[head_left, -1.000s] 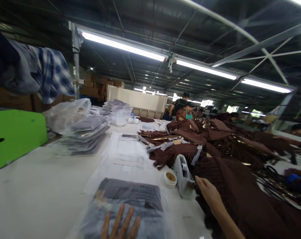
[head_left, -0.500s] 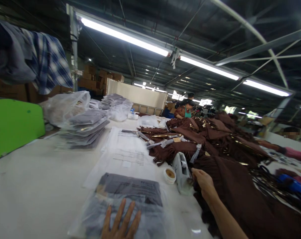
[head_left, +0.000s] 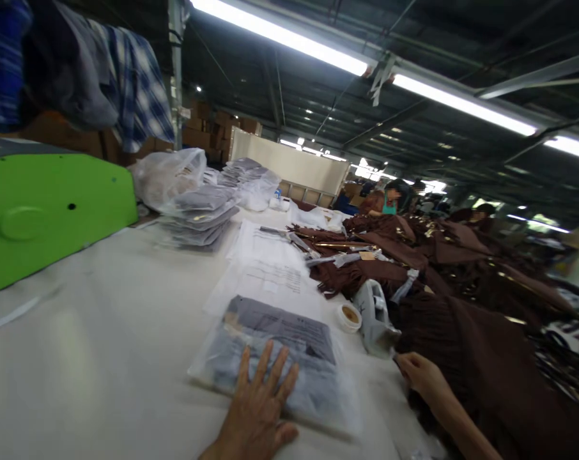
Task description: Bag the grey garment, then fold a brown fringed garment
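Left hand (head_left: pixel 258 409) flat on the bag (head_left: pixel 275 358); right hand (head_left: pixel 421 374) by the tape dispenser (head_left: pixel 376 313).
Fingers spread, the left presses the bagged grey garment near on the worktop (head_left: pixel 102 332). The right seems loosely curled, perhaps pinching tape. Soft, light, slippery film: grip an edge. Brown cloth (head_left: pixel 462 319) lies right.

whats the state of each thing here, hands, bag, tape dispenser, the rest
left hand: flat, fingers spread, pressing on the bagged garment
bagged garment: grey, folded, in clear plastic, lying flat
right hand: curled by the tape dispenser, grip unclear
tape dispenser: standing on the table
brown garments: unbagged, heaped
stack of bagged garments: piled flat
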Demonstrator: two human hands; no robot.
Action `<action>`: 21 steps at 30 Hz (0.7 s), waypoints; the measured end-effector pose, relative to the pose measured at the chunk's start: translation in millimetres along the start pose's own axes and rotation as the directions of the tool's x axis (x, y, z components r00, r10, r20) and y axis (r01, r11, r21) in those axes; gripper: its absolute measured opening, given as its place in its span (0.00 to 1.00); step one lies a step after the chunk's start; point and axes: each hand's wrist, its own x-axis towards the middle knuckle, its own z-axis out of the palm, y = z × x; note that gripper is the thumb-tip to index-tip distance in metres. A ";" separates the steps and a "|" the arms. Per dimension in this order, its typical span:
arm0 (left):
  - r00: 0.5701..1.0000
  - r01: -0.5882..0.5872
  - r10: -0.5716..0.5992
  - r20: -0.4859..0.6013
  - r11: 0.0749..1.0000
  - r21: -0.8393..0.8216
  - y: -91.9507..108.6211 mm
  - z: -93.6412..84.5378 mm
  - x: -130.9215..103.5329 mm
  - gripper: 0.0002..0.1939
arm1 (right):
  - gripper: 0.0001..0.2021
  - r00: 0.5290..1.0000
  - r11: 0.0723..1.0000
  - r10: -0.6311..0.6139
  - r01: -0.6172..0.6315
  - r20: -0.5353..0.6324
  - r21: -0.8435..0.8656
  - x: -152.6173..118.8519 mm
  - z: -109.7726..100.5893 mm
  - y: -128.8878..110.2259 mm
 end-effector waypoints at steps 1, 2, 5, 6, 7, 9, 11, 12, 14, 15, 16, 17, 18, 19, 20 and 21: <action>0.998 0.017 -0.015 0.055 0.999 -0.036 2.0 -2.4 0.0 0.48 | 0.21 0.997 0.998 -0.054 0.056 0.056 -0.027 -2.6 -0.9 -10.7; 0.994 0.036 -0.028 0.109 0.997 -0.073 3.6 -4.7 0.3 0.47 | 0.20 0.981 0.988 -0.128 0.140 0.147 -0.072 -5.3 0.2 -24.5; 0.976 0.085 -0.051 0.210 0.984 -0.155 5.8 -11.2 1.9 0.45 | 0.14 0.768 0.813 -0.326 0.525 0.551 -0.251 -12.5 17.4 -76.5; 0.974 0.091 -0.053 0.220 0.981 -0.169 6.0 -13.0 2.3 0.44 | 0.10 0.689 0.745 -0.341 0.613 0.639 -0.263 -13.7 27.2 -94.0; 0.973 0.094 -0.053 0.226 0.979 -0.178 6.0 -14.3 2.5 0.43 | 0.07 0.628 0.689 -0.344 0.674 0.698 -0.267 -14.2 38.5 -109.8; 0.972 0.098 -0.054 0.229 0.978 -0.186 5.7 -15.8 2.3 0.42 | 0.03 0.564 0.611 -0.344 0.742 0.751 -0.277 -12.9 64.0 -133.8; 0.971 0.099 -0.052 0.232 0.976 -0.194 5.1 -16.2 1.5 0.42 | 0.05 0.541 0.540 -0.347 0.783 0.766 -0.309 -11.2 89.6 -146.6; 0.971 0.097 -0.049 0.235 0.975 -0.199 4.8 -16.4 1.1 0.42 | 0.07 0.540 0.509 -0.353 0.796 0.764 -0.327 -10.9 100.9 -149.4; 0.971 0.094 -0.043 0.234 0.972 -0.213 4.4 -17.2 0.8 0.41 | 0.08 0.546 0.467 -0.382 0.810 0.746 -0.354 -11.3 117.6 -150.5; 0.972 0.091 -0.038 0.232 0.971 -0.221 4.2 -17.8 0.8 0.41 | 0.08 0.553 0.458 -0.403 0.812 0.729 -0.362 -11.3 122.2 -149.7; 0.973 0.090 -0.037 0.229 0.970 -0.226 4.1 -18.3 0.9 0.41 | 0.10 0.563 0.457 -0.428 0.810 0.707 -0.368 -10.5 123.9 -148.7; 0.973 0.090 -0.037 0.228 0.970 -0.228 4.0 -18.8 1.0 0.42 | 0.13 0.576 0.462 -0.454 0.804 0.679 -0.373 -8.5 122.5 -147.4; 0.973 0.091 -0.038 0.228 0.970 -0.227 4.1 -19.0 1.0 0.42 | 0.16 0.593 0.475 -0.481 0.795 0.646 -0.377 -4.8 118.0 -145.9; 0.972 0.094 -0.041 0.230 0.970 -0.224 4.2 -19.0 1.0 0.43 | 0.18 0.615 0.494 -0.506 0.781 0.605 -0.382 0.5 110.3 -143.9; 0.972 0.099 -0.046 0.232 0.970 -0.220 4.4 -18.7 1.0 0.43 | 0.18 0.642 0.519 -0.528 0.762 0.556 -0.387 7.5 99.5 -141.0; 0.971 0.103 -0.052 0.231 0.971 -0.216 4.6 -18.3 0.9 0.43 | 0.16 0.675 0.551 -0.545 0.736 0.497 -0.394 15.7 85.6 -136.9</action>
